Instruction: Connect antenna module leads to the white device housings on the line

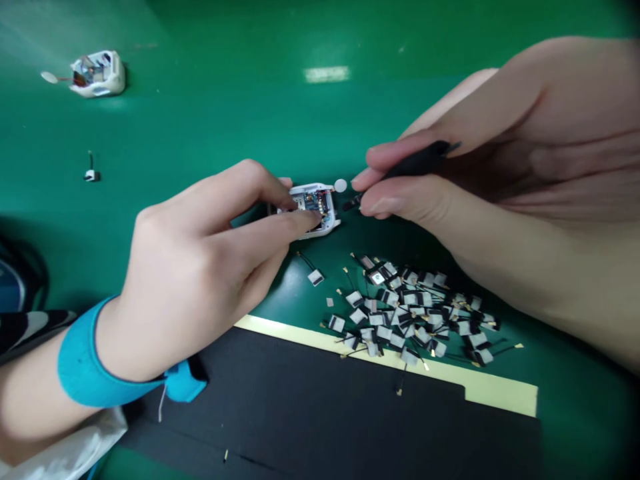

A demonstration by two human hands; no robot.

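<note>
My left hand (215, 233) is closed around a small white watch case (327, 228), its thumb and fingertips pressing on the case and into its inside. A circuit board (311, 200) shows within the case, partly covered by those fingers. A round white disc (341, 186) on a short wire sticks out at the case's right end. Pinched in my right hand (425, 173) is a slim black hand tool (417, 161), with a thin pointed end by the palm. Its dark lower tip is just right of the case, apart from it. The exact kind of tool is unclear.
Several small white-and-black parts with short cables (400, 313) lie heaped below my right hand. One loose cabled part (315, 277) sits nearer the case, another (91, 175) at left. A second open white case (100, 73) rests upper left. A black sheet (350, 413) with a yellow edge lies in front.
</note>
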